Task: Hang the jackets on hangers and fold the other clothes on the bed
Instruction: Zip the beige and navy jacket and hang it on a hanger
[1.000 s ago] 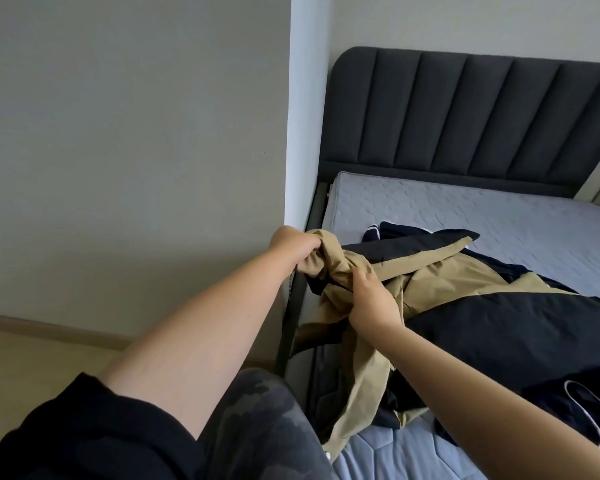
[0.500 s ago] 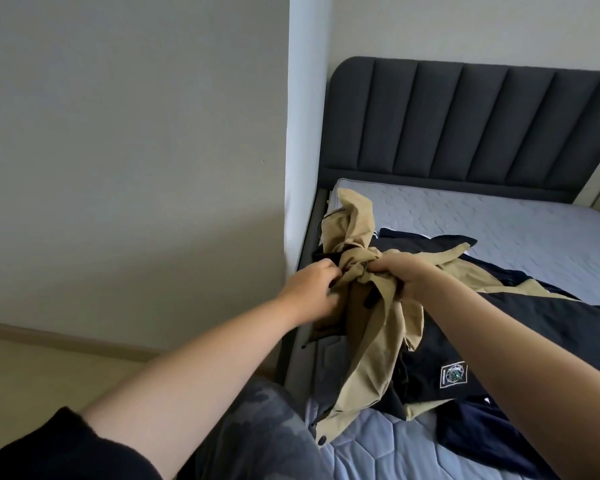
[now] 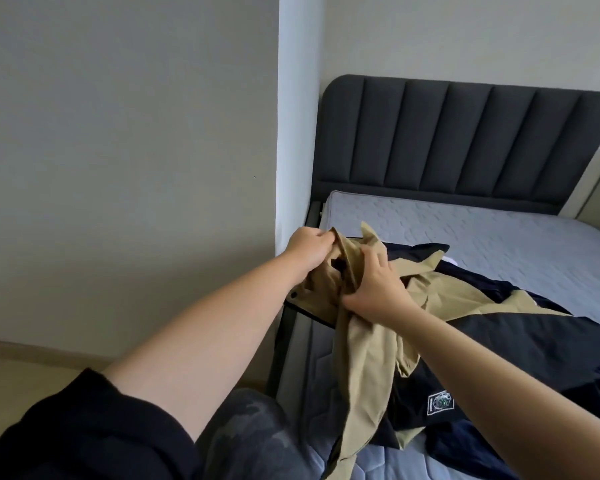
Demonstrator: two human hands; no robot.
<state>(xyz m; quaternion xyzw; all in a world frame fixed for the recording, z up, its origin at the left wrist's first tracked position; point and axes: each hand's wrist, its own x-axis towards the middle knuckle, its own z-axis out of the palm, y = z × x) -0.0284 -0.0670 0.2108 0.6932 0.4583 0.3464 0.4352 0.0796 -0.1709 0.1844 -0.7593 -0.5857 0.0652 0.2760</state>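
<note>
Since half a second ago the two hands have changed places on the cloth: the left hand has lifted up and away toward the wall corner, while the right hand has dropped lower and turned palm-down onto the bunched fabric, and the tall peak of tan cloth that stood above them has sunk to a small point.

The bed (image 3: 482, 230) fills the right side, its grey quilted mattress bare toward the dark padded headboard (image 3: 465, 133). The heap of clothes lies on the near part of the mattress, close to its left edge. A large dark navy garment (image 3: 520, 344) spreads across the bed to the right of the hands, with a small square badge (image 3: 440, 403) showing low on its front. The tan jacket (image 3: 364, 368) lies across and partly over it; one long part hangs down from the hands over the mattress edge, another part trails right across the navy cloth.

The left hand (image 3: 309, 249) is closed, pinching the upper edge of the tan jacket at its highest left corner. The right hand (image 3: 374, 289) sits just beside and below it, fingers curled around a gathered bunch of the same jacket, so the fabric is stretched short between both hands. A dark snap (image 3: 294, 295) shows on the tan flap under the left wrist.
</note>
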